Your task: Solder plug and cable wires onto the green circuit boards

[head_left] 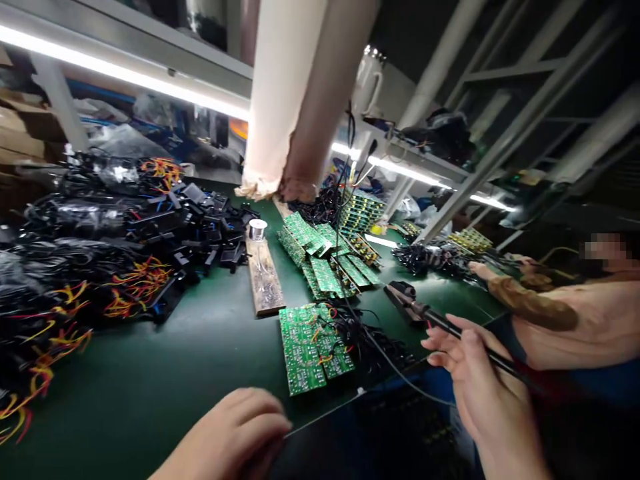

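Note:
In my right hand (475,373) is a soldering iron (445,324), held like a pen, its front end at the black iron stand (403,303). My left hand (240,427) hovers or rests near the table's front edge, fingers curled down; whatever they may hold is hidden. Between my hands lies a green circuit board panel (303,350) with small parts and red and yellow wires on it. Black cables (380,343) run from the panel's right side. Behind it, a wooden strip (265,280) carries a solder spool (257,230) at its far end.
Stacked green circuit boards (325,253) stand behind the panel. Black cables with coloured wire ends (135,287) and black housings (200,220) heap up at left. A wrapped duct (290,100) hangs over the table. At right, a co-worker's sleeve (535,303) reaches over the bench.

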The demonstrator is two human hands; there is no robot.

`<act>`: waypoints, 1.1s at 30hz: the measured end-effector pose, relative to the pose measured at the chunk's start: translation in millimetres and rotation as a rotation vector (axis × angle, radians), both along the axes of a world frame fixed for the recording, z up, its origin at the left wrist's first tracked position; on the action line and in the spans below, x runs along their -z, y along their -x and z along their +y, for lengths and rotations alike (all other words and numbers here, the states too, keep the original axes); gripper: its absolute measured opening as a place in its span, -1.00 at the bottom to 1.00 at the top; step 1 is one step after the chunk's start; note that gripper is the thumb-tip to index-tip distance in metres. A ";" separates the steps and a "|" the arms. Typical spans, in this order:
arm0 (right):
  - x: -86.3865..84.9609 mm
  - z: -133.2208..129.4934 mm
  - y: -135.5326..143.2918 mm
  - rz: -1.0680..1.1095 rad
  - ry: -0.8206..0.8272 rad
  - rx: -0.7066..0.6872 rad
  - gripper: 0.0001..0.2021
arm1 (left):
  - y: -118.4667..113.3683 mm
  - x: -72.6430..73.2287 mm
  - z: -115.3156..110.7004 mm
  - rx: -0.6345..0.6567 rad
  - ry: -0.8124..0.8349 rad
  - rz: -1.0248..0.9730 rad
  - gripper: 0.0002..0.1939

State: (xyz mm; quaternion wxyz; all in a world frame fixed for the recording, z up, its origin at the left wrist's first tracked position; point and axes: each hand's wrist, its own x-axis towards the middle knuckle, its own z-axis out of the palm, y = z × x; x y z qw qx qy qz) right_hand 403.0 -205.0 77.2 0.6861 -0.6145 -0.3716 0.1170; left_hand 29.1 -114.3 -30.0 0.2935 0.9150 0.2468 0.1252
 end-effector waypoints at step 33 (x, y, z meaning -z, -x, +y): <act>97.1 -28.9 -17.7 -0.361 0.171 0.060 -0.59 | -150.1 -19.8 79.3 0.011 -0.309 0.152 -0.43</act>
